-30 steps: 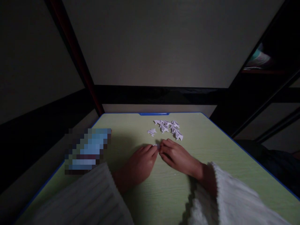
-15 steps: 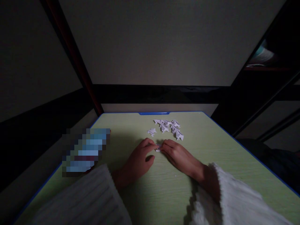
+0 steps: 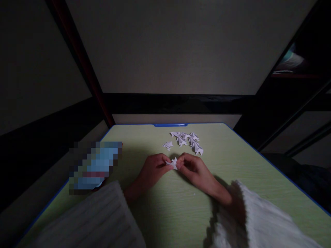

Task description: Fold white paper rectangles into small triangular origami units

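My left hand (image 3: 152,169) and my right hand (image 3: 193,170) meet over the middle of a pale green table (image 3: 181,206). Between their fingertips they pinch a small white folded paper piece (image 3: 173,163), lifted slightly off the table. Both hands have fingers closed on it. White knitted sleeves cover both my forearms. A pile of several similar folded white paper pieces (image 3: 187,139) lies just beyond the hands, with one single piece (image 3: 168,145) a little to its left.
The table has a blue rim (image 3: 170,125) and stands against a wall with dark frame bars around it. A blurred blue object (image 3: 94,165) lies at the table's left edge. The scene is dim.
The hands have raised the paper piece off the table and turned it, so its pointed white shape now shows between the fingertips. The pile has not moved.
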Tool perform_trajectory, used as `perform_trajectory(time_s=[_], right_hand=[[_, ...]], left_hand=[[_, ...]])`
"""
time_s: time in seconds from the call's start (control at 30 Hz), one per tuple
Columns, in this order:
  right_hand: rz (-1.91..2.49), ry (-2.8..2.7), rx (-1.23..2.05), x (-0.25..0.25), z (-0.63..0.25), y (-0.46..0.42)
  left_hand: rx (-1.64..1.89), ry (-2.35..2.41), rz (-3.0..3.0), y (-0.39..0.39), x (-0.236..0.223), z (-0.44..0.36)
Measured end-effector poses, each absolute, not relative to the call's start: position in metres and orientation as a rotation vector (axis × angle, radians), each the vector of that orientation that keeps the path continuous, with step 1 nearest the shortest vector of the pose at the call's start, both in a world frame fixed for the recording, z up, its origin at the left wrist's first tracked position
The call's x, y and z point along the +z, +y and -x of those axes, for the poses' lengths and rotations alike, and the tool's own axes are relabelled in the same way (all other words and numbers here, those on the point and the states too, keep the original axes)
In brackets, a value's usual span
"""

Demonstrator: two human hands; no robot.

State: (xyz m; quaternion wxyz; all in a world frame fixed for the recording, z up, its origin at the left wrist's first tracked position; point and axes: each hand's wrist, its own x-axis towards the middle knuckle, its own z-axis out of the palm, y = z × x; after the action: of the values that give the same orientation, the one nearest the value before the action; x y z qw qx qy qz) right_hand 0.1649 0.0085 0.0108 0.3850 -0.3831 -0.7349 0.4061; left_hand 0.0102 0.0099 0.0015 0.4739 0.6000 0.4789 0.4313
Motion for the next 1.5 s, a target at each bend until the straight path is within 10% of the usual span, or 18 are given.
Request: perform_trajectory(time_s=[1.0,1.5], right_hand=[[1.002,-1.314,1.483,0.007,-0.16,0.015],[1.397,-1.927,0.63,-0.002,-0.185,0.033]], left_hand=[[1.234,1.089,-1.258,0.01,0.007,-0.013],[1.197,1.264,-1.405,0.017,0.0,-0.008]])
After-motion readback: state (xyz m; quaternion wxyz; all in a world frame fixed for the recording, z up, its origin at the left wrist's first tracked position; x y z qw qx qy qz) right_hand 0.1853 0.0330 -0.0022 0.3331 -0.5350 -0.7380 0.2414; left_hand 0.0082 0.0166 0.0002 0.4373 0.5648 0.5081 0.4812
